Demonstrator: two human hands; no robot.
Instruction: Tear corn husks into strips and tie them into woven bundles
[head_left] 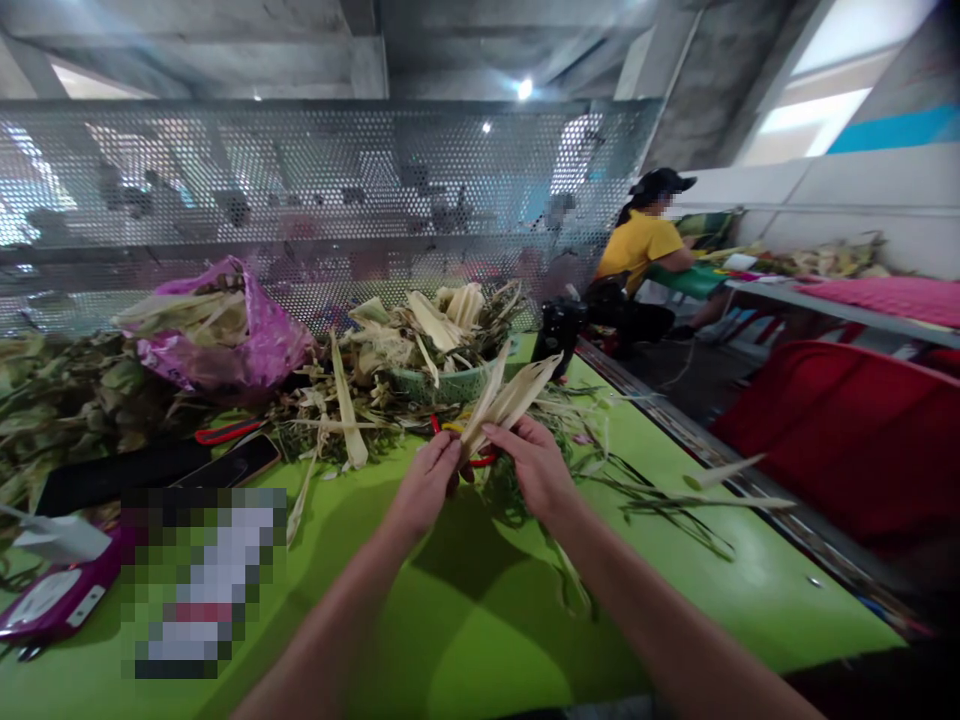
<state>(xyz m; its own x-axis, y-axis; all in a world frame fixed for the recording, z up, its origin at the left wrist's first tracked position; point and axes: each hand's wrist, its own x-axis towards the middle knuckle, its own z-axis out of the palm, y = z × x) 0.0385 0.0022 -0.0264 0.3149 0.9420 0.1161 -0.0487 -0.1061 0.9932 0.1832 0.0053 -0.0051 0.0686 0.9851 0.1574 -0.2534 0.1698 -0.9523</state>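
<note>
Pale dry corn husks (514,395) fan upward between my two hands, above the middle of the green table. My left hand (431,475) pinches their lower left side with thumb and fingers. On the right side, my right hand (536,465) grips the same husks, its thumb lying across them. Red-handled scissors (484,460) show just behind the hands, partly covered; whether a hand touches them I cannot tell. Beyond the husks stands a green basket (450,385) heaped with more dry husks. A loose husk strip (347,415) leans to the left of my hands.
A pink plastic bag (274,335) of husks sits at the back left. A red-handled cutter (229,432), a phone (229,470) and a purple device (64,595) lie on the left. Husk strips (705,500) lie at right, near a red chair (832,450). A person (645,240) sits beyond.
</note>
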